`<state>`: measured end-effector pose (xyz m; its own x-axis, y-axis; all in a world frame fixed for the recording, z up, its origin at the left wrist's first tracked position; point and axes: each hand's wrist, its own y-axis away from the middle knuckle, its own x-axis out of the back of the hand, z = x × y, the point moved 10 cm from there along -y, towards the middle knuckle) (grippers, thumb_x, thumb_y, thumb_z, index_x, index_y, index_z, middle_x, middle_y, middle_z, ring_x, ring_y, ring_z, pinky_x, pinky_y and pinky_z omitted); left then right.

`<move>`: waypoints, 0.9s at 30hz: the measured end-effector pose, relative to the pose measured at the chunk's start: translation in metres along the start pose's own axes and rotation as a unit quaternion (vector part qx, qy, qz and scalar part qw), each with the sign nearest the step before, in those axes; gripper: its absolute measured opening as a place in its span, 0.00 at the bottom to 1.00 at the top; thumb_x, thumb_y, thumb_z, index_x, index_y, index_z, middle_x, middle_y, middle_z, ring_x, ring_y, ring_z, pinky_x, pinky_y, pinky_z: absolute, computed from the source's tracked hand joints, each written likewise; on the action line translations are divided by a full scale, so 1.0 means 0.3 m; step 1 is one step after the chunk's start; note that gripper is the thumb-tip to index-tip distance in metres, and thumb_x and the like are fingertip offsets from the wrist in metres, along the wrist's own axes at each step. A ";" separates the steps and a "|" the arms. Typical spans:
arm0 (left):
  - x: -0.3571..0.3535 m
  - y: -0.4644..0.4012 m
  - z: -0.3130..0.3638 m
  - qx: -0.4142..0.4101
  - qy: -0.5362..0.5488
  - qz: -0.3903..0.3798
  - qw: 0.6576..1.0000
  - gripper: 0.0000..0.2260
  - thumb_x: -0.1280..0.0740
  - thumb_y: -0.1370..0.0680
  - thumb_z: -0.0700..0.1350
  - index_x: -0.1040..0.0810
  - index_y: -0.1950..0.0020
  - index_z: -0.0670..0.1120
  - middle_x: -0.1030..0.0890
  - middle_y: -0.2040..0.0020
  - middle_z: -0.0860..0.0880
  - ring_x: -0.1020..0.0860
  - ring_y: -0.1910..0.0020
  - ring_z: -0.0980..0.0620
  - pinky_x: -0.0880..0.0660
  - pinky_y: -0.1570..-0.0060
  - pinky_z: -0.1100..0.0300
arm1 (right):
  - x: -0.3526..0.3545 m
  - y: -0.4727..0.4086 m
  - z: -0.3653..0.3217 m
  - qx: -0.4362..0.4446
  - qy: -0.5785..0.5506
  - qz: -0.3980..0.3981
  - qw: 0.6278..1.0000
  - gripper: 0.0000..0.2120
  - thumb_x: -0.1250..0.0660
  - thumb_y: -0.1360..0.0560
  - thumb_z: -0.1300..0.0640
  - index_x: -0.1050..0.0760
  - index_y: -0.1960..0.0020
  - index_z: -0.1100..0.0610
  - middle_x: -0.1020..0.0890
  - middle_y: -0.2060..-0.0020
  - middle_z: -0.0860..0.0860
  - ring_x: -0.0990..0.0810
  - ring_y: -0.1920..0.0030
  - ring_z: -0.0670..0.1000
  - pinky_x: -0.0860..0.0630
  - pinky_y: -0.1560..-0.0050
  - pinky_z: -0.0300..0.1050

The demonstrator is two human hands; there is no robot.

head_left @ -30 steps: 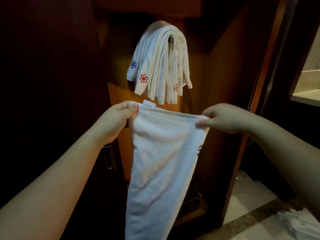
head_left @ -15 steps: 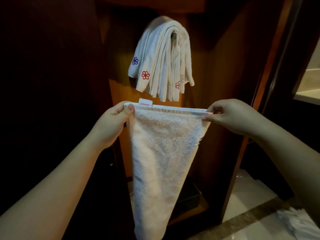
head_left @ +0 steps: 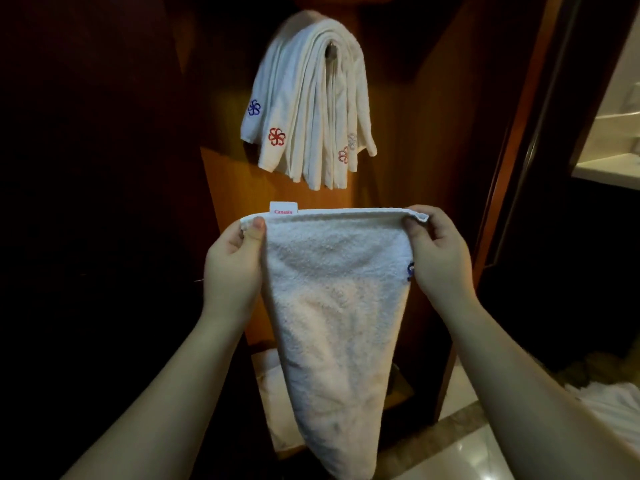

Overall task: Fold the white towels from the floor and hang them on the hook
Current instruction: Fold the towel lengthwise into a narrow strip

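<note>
Both hands, left hand (head_left: 232,268) and right hand (head_left: 437,258), pinch the towel's (head_left: 332,306) top corners.

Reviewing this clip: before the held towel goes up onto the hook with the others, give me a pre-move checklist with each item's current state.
1. Left hand pinches the held towel at its top corner: ok.
2. Right hand pinches the other top corner: ok.
3. Top edge stretched level between the hands: ok.
4. Towel folded neatly: not ok, it narrows to a loose point below.
5. Hook has room beside the hung towels: cannot tell, they cover it.
6. Path up to the hook free: ok.
</note>
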<state>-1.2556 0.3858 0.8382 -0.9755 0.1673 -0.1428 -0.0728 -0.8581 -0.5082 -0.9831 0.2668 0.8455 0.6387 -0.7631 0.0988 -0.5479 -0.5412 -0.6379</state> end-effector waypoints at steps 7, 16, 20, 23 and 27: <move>0.019 0.048 -0.032 0.009 -0.023 0.072 0.997 0.12 0.38 0.19 0.57 0.16 0.54 0.57 0.14 0.53 0.56 0.17 0.50 0.56 0.23 0.52 0.59 | 0.019 0.030 0.001 0.020 -0.044 0.055 0.997 0.11 0.34 0.20 0.48 0.22 0.53 0.30 0.19 0.53 0.27 0.21 0.49 0.32 0.29 0.54 0.23; 0.006 0.041 -0.057 0.029 0.013 0.025 0.999 0.12 0.38 0.19 0.54 0.16 0.54 0.55 0.14 0.53 0.51 0.17 0.52 0.53 0.22 0.53 0.58 | -0.114 0.083 0.157 -0.239 -0.272 -0.195 0.912 0.25 0.18 0.40 0.38 0.14 0.49 0.51 0.13 0.50 0.56 0.13 0.51 0.56 0.18 0.58 0.47; -0.006 0.041 -0.064 0.042 0.039 -0.005 0.998 0.12 0.37 0.20 0.54 0.15 0.55 0.55 0.13 0.53 0.48 0.16 0.51 0.49 0.20 0.51 0.53 | -0.168 0.135 0.185 -0.281 -0.304 -0.316 0.854 0.30 0.17 0.40 0.38 0.15 0.43 0.53 0.15 0.43 0.58 0.16 0.43 0.58 0.18 0.50 0.50; -0.007 0.035 -0.061 0.070 0.108 -0.036 0.991 0.10 0.34 0.21 0.53 0.14 0.54 0.52 0.13 0.52 0.47 0.15 0.52 0.49 0.19 0.57 0.57 | -0.173 0.121 0.155 -0.271 -0.349 -0.297 0.846 0.27 0.22 0.32 0.39 0.17 0.40 0.55 0.17 0.39 0.59 0.19 0.38 0.58 0.20 0.44 0.50; -0.049 0.060 -0.092 0.136 0.107 -0.172 0.970 0.18 0.20 0.33 0.53 0.14 0.47 0.47 0.14 0.46 0.42 0.15 0.49 0.44 0.19 0.54 0.57 | -0.193 0.107 0.109 -0.259 -0.381 -0.280 0.842 0.24 0.24 0.29 0.42 0.17 0.40 0.58 0.18 0.40 0.61 0.19 0.37 0.60 0.20 0.43 0.52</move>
<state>-1.2367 0.3813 0.8078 -0.8209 0.5378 -0.1923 -0.4661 -0.8253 -0.3187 -1.0200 0.3051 0.7943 0.9282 0.0044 -0.3720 -0.0823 -0.9727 -0.2171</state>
